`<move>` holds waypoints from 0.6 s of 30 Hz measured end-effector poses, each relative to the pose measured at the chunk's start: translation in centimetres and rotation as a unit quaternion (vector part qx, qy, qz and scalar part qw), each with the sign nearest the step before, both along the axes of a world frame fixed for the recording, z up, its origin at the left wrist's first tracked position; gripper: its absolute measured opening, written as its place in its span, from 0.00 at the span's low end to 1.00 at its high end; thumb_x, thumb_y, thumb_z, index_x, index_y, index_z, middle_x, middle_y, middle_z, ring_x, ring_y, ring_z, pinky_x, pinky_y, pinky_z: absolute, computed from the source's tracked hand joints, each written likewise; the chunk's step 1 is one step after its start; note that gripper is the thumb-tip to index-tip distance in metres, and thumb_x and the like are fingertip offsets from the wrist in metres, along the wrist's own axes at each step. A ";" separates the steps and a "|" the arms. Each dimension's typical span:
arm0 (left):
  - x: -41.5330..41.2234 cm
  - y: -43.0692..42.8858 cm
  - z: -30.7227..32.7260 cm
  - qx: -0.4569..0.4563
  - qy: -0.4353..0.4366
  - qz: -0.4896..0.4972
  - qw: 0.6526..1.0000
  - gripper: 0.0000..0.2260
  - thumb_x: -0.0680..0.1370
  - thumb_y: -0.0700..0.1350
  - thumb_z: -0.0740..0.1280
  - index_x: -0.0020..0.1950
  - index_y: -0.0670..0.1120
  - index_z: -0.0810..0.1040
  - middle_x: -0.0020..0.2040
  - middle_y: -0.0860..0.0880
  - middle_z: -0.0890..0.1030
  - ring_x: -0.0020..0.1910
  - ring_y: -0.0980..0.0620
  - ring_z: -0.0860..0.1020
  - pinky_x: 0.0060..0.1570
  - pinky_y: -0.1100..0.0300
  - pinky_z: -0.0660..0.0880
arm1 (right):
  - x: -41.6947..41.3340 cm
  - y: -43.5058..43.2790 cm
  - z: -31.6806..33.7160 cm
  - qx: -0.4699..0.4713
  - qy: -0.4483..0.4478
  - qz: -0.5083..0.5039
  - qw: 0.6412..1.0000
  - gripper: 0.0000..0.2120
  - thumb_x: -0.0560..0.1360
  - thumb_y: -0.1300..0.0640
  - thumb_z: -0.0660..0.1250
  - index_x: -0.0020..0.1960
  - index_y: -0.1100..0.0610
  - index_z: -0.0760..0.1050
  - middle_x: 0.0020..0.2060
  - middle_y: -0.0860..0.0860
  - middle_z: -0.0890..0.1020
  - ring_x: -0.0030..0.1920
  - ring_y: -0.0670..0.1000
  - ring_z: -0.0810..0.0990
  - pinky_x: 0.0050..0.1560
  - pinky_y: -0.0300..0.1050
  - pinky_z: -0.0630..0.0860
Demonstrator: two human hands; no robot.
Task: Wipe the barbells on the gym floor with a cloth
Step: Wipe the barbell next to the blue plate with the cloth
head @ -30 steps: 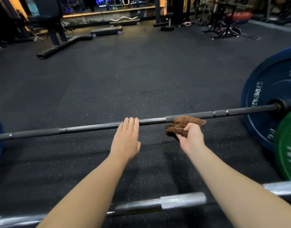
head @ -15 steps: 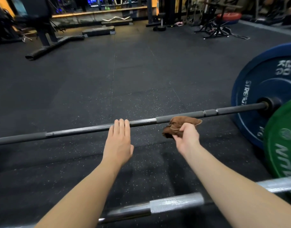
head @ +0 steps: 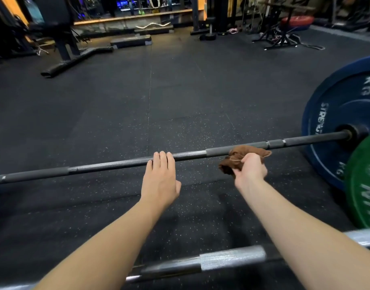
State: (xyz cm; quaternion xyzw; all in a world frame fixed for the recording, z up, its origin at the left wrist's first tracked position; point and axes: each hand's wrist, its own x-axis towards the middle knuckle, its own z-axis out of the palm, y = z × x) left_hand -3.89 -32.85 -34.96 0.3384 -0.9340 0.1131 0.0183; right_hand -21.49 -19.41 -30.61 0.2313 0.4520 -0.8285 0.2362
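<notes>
Wiping looks partway through at best: your right hand [head: 250, 169] grips the bunched brown cloth [head: 240, 154] against the dark barbell [head: 117, 165], right of its middle, while your left hand [head: 161, 178] lays straight, closed-together fingers on the bar's ribbed centre. Nothing shows which stretches are already clean, so reckon on the run out to the blue plate [head: 343, 114], and on the silver barbell [head: 232, 257] nearest you, which has no hand on it.
</notes>
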 end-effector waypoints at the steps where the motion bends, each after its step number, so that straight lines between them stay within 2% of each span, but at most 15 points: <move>1: -0.3 0.1 0.3 -0.001 0.005 0.005 1.000 0.32 0.78 0.52 0.59 0.78 0.37 0.59 0.75 0.38 0.67 0.75 0.37 0.64 0.73 0.46 0.65 | -1.0 0.6 -0.2 0.005 0.003 -0.009 1.000 0.14 0.71 0.74 0.51 0.48 0.64 0.73 0.39 0.58 0.82 0.42 0.59 0.85 0.30 0.51 0.83; 3: -0.9 0.2 0.7 -0.002 0.015 0.011 1.000 0.32 0.78 0.53 0.57 0.79 0.40 0.58 0.73 0.40 0.67 0.74 0.40 0.64 0.71 0.46 0.65 | -2.6 1.9 -0.6 0.007 0.016 -0.021 1.000 0.15 0.71 0.74 0.52 0.45 0.60 0.73 0.41 0.57 0.83 0.47 0.60 0.86 0.37 0.53 0.84; 5: -1.7 0.5 0.8 0.003 0.024 0.009 1.000 0.35 0.79 0.54 0.59 0.82 0.41 0.51 0.80 0.40 0.59 0.79 0.40 0.57 0.76 0.42 0.60 | -3.5 3.0 -0.8 0.004 0.025 -0.024 0.999 0.16 0.71 0.74 0.52 0.44 0.57 0.73 0.42 0.55 0.83 0.50 0.60 0.86 0.48 0.55 0.84; 6: -2.2 0.8 0.7 0.008 0.024 -0.002 1.000 0.37 0.79 0.54 0.60 0.83 0.42 0.48 0.82 0.40 0.54 0.82 0.40 0.52 0.78 0.41 0.56 | -3.8 3.3 -0.9 0.003 0.026 -0.021 0.999 0.17 0.72 0.74 0.52 0.44 0.56 0.72 0.43 0.55 0.82 0.51 0.60 0.86 0.49 0.55 0.84; 9: -4.7 2.0 0.3 0.028 0.017 -0.061 0.998 0.41 0.79 0.54 0.60 0.83 0.42 0.41 0.84 0.40 0.43 0.83 0.40 0.43 0.80 0.40 0.48 | -3.9 3.3 -1.5 -0.002 0.024 0.007 1.000 0.17 0.72 0.74 0.51 0.46 0.57 0.73 0.42 0.56 0.81 0.42 0.57 0.84 0.37 0.51 0.82; 10: -5.7 2.5 0.2 0.034 0.019 -0.071 0.997 0.41 0.79 0.54 0.60 0.83 0.42 0.40 0.84 0.40 0.42 0.83 0.40 0.42 0.80 0.41 0.47 | -3.6 2.9 -1.7 -0.005 0.024 0.019 1.000 0.17 0.72 0.74 0.51 0.48 0.58 0.73 0.43 0.57 0.81 0.42 0.57 0.83 0.37 0.50 0.81; 12: -7.3 3.3 0.0 0.044 0.016 -0.070 0.996 0.42 0.79 0.54 0.60 0.83 0.41 0.40 0.84 0.40 0.44 0.83 0.40 0.43 0.80 0.41 0.47 | -2.6 2.0 -2.4 -0.007 0.022 0.050 0.998 0.20 0.71 0.73 0.52 0.55 0.61 0.74 0.49 0.60 0.82 0.48 0.60 0.84 0.42 0.51 0.81; 14: -8.1 3.7 -0.2 0.040 0.004 -0.060 0.997 0.42 0.78 0.56 0.60 0.83 0.40 0.42 0.83 0.39 0.50 0.82 0.38 0.48 0.80 0.40 0.48 | -1.4 1.1 -2.9 -0.009 0.026 0.090 0.996 0.25 0.70 0.73 0.53 0.64 0.64 0.73 0.54 0.62 0.83 0.52 0.61 0.84 0.46 0.52 0.82; 18: -8.2 3.4 -0.5 0.019 0.007 -0.064 0.998 0.41 0.75 0.57 0.60 0.83 0.39 0.51 0.76 0.40 0.64 0.77 0.37 0.60 0.78 0.39 0.54 | -0.2 0.3 -3.4 -0.014 0.025 0.133 0.991 0.25 0.69 0.73 0.54 0.65 0.66 0.73 0.56 0.65 0.83 0.53 0.63 0.85 0.51 0.55 0.83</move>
